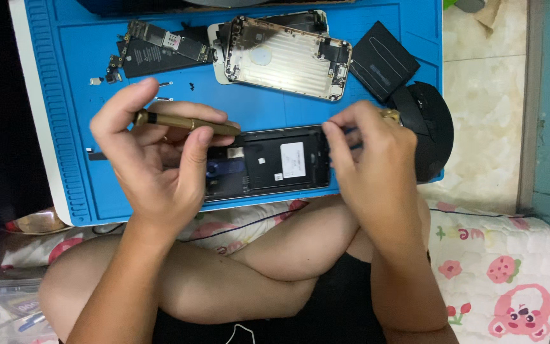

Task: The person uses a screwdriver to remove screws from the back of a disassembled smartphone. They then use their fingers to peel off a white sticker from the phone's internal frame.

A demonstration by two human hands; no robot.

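My left hand (154, 153) grips a gold-coloured screwdriver (186, 122), held level above the blue work mat (71, 76). Under both hands lies an opened black phone frame (275, 162) with a white sticker inside. My right hand (370, 159) pinches something small at the frame's top right corner; what it pinches is hidden by the fingers. Further back lie a silver phone back housing (288, 57), a circuit board (160, 41) and a black battery (383, 60).
A black round object (431, 127) sits at the mat's right edge. Small screws and parts (100, 79) lie loose at the left of the mat. My crossed legs are below, on a patterned blanket (504, 267). A tiled floor is to the right.
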